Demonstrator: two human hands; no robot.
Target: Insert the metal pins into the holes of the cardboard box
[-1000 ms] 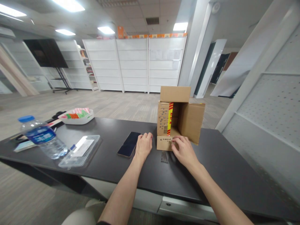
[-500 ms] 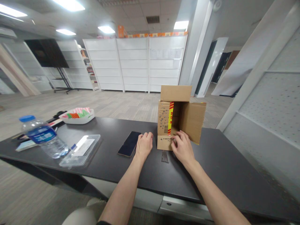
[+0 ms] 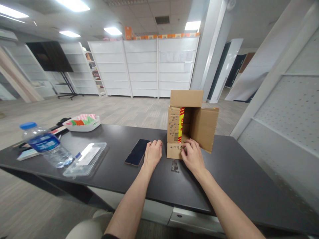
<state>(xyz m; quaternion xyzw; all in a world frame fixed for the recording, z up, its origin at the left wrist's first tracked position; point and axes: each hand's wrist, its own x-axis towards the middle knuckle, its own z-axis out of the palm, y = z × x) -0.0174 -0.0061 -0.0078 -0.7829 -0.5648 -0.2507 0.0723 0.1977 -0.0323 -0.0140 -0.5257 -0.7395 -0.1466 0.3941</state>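
A cardboard box (image 3: pixel 173 124) with open flaps stands on the dark table (image 3: pixel 239 179). A row of small dark holes or heads runs along its lower front flap (image 3: pixel 174 153). My right hand (image 3: pixel 193 154) is at the right end of that row, thumb and fingers pinched together against the flap; anything between the fingertips is too small to make out. Several thin metal screws or nails (image 3: pixel 174 165) lie side by side just in front of the box. My left hand (image 3: pixel 153 153) rests on the table with curled fingers, close beside a black phone (image 3: pixel 137 152).
On the left are a water bottle (image 3: pixel 47 146) with a blue cap, a clear plastic case (image 3: pixel 87 161) and a white basket (image 3: pixel 82 127) with colourful contents. A perforated partition (image 3: pixel 286 122) rises at the right. White shelving (image 3: pixel 141 68) stands across the room.
My right hand has shifted very slightly at the flap, its fingers still pinched. The left hand stays where it was, and the box and the metal pieces look the same.
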